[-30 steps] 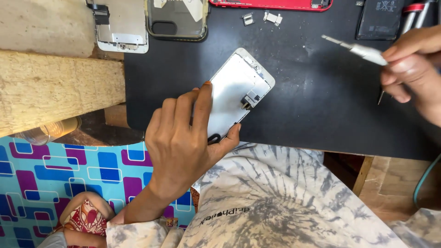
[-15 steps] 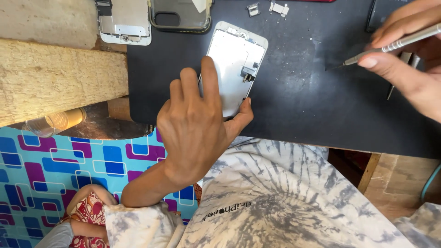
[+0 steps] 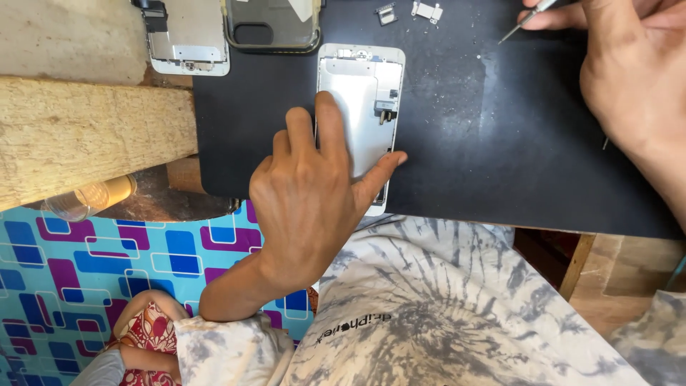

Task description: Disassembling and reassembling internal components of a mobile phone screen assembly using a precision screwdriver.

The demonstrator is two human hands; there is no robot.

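My left hand [image 3: 311, 193] lies palm down on a white phone screen assembly [image 3: 364, 89], fingers pinning its lower half against the black work mat [image 3: 464, 143]. The assembly lies back side up, upright on the mat, with a small connector on its right edge. My right hand [image 3: 629, 78] hovers at the upper right, gripping a thin metal screwdriver [image 3: 525, 21] whose tip points down left toward the mat.
Another white screen assembly [image 3: 189, 36] and a clear phone case [image 3: 275, 25] lie at the top left. Small metal brackets [image 3: 407, 12] sit near the top edge. A rough wooden beam [image 3: 86, 132] is left. A patterned blue cloth [image 3: 86, 271] is below.
The screen assembly has been turned from tilted to upright under my left hand. My right hand has moved up to the top right corner with the screwdriver.
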